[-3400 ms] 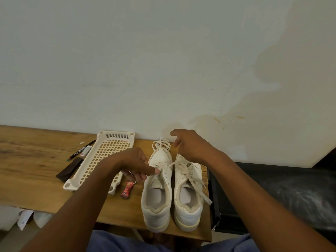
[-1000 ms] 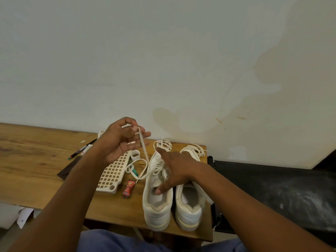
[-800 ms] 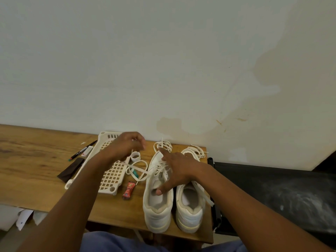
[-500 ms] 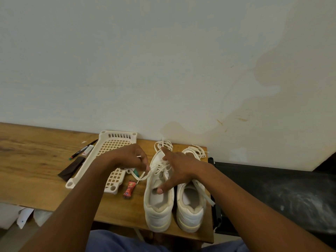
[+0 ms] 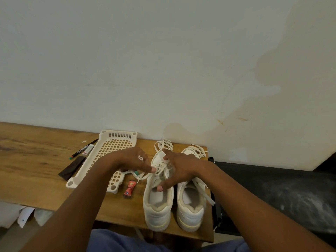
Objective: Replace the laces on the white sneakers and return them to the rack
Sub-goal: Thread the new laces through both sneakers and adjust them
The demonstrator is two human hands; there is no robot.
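Observation:
Two white sneakers stand side by side at the table's near right corner, heels toward me: the left sneaker (image 5: 157,206) and the right sneaker (image 5: 191,206). My left hand (image 5: 131,160) pinches a white lace (image 5: 141,176) that runs from the left sneaker's eyelets. My right hand (image 5: 179,169) presses down on the left sneaker's tongue with straight fingers. Loose bundles of white laces (image 5: 197,150) lie beyond both toes. The cream plastic rack (image 5: 109,146) lies flat to the left of the shoes.
A small red packet (image 5: 129,189) lies between rack and left sneaker. A marker pen (image 5: 82,149) and a dark brown strip (image 5: 71,168) sit left of the rack on the wooden table (image 5: 32,160). A black surface (image 5: 272,193) adjoins the table's right edge. The wall stands close behind.
My left hand pulled a lace up and left out of the left sneaker, then came back down to its eyelets. My right hand moved from the right sneaker onto the left sneaker's tongue.

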